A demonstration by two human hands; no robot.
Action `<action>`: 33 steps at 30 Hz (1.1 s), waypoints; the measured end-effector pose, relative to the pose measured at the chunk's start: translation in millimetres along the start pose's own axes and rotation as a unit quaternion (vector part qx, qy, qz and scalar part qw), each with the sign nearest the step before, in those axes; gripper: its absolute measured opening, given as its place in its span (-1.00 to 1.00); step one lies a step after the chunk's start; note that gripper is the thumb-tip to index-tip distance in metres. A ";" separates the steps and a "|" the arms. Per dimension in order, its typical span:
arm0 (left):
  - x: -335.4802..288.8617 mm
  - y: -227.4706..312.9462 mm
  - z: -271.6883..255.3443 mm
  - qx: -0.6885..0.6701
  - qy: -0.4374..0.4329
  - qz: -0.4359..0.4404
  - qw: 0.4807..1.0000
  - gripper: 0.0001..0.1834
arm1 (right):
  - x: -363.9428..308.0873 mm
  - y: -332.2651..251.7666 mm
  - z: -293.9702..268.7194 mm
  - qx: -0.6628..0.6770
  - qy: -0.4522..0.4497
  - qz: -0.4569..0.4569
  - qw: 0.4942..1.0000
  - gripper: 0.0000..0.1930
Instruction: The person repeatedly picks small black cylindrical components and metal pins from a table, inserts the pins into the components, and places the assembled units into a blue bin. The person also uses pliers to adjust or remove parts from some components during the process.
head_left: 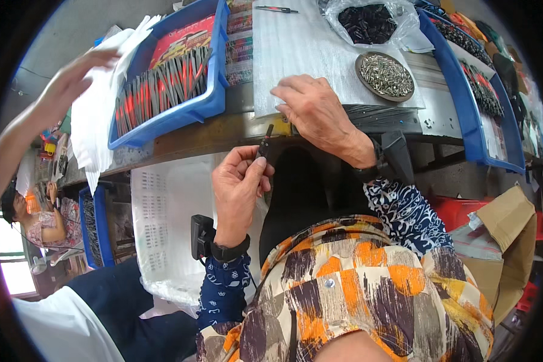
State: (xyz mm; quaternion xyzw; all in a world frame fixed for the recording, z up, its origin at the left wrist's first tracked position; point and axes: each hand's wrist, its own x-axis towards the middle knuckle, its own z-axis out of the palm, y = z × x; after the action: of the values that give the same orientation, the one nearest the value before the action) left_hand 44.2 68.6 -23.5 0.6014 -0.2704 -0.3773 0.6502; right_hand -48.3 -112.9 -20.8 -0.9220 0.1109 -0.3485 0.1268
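Observation:
Pinched between the thumb and fingers of my left hand (242,181) is a small black pen-like piece (265,145), its thin stem pointing up just in front of the table edge. Most of its lower part is hidden by my fingers. My right hand (320,114) hovers above the table edge to the right of it, fingers bent and apart, with nothing visible in them. Beyond that hand lies a white foam sheet (289,54). A round dish (359,77) heaped with small silver metal parts (386,73) stands on the sheet's right side.
A blue bin (220,90) of black-and-red sticks (163,90) stands left; another blue bin (473,130) is right. A clear bag (338,18) of black parts and a black pen-like stick (276,9) lie far back. A white crate (163,223) is below. Another person's hand (72,84) reaches in left.

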 end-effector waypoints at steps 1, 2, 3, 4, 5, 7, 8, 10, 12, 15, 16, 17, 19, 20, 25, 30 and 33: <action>0.4 0.5 0.6 -0.004 0.001 -0.001 1.000 -0.84 | -1.8 -1.1 -3.5 0.029 -0.015 0.004 0.999 -0.75; 0.3 0.7 1.6 -0.007 0.003 -0.004 1.000 -0.84 | -3.6 -4.3 -5.5 0.076 0.006 0.013 0.997 -0.76; -0.2 1.0 2.7 -0.010 0.004 -0.006 1.000 -0.84 | -6.6 -8.1 -7.9 0.124 0.024 0.029 0.992 -0.76; -0.7 1.6 4.7 -0.008 0.000 0.000 1.000 -0.84 | -9.5 -12.6 -9.9 0.170 0.045 0.043 0.983 -0.75; -1.4 2.3 6.8 -0.007 -0.005 0.006 1.000 -0.84 | -12.7 -17.7 -11.6 0.226 0.032 0.076 0.971 -0.73; -5.0 3.0 11.1 -0.003 -0.011 0.011 1.000 -0.85 | -17.8 -27.3 -14.0 0.335 0.006 0.143 0.931 -0.71; -5.8 3.3 13.4 -0.001 -0.014 0.012 1.000 -0.85 | -17.8 -29.8 -14.4 0.365 0.012 0.142 0.920 -0.70; -5.9 2.6 18.6 0.000 -0.023 0.024 0.999 -0.85 | -21.8 -30.1 -21.5 0.442 -0.069 0.218 0.868 -0.74; -7.4 0.9 23.3 0.000 -0.033 0.044 0.998 -0.86 | -24.9 -29.3 -26.9 0.508 -0.108 0.252 0.816 -0.79; -9.6 0.0 27.3 0.010 -0.033 0.029 0.999 -0.87 | -27.0 -28.8 -27.8 0.494 -0.109 0.272 0.818 -0.81; -11.4 0.4 27.8 0.009 -0.037 0.030 0.999 -0.88 | -28.1 -29.8 -26.6 0.482 -0.096 0.272 0.827 -0.80; -11.1 -0.1 29.1 -0.006 -0.039 0.025 0.999 -0.87 | -31.0 -32.3 -25.5 0.506 -0.074 0.275 0.814 -0.81; -10.8 -1.0 30.8 0.000 -0.040 0.030 0.999 -0.87 | -36.7 -35.8 -23.0 0.457 -0.050 0.265 0.848 -0.87; -11.7 -1.2 31.6 0.002 -0.043 0.028 0.999 -0.87 | -38.2 -36.6 -21.3 0.417 -0.056 0.293 0.858 -0.87; -13.0 -1.7 32.9 -0.012 -0.051 0.010 0.999 -0.87 | -45.0 -34.5 -23.3 0.478 -0.039 0.268 0.836 -0.87; -12.3 -2.6 36.5 -0.012 -0.067 0.002 0.998 -0.85 | -49.3 -32.6 -28.7 0.434 -0.039 0.259 0.862 -0.85; -11.9 -0.3 36.4 0.003 -0.076 -0.010 0.997 -0.84 | -51.8 -30.9 -31.4 0.479 -0.035 0.255 0.839 -0.85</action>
State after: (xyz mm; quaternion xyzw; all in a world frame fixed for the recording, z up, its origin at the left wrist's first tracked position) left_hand 8.1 57.2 -17.9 0.5757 -0.3146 -0.4273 0.6221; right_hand -103.7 -73.4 -20.2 -0.6965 0.1571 -0.2814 0.6411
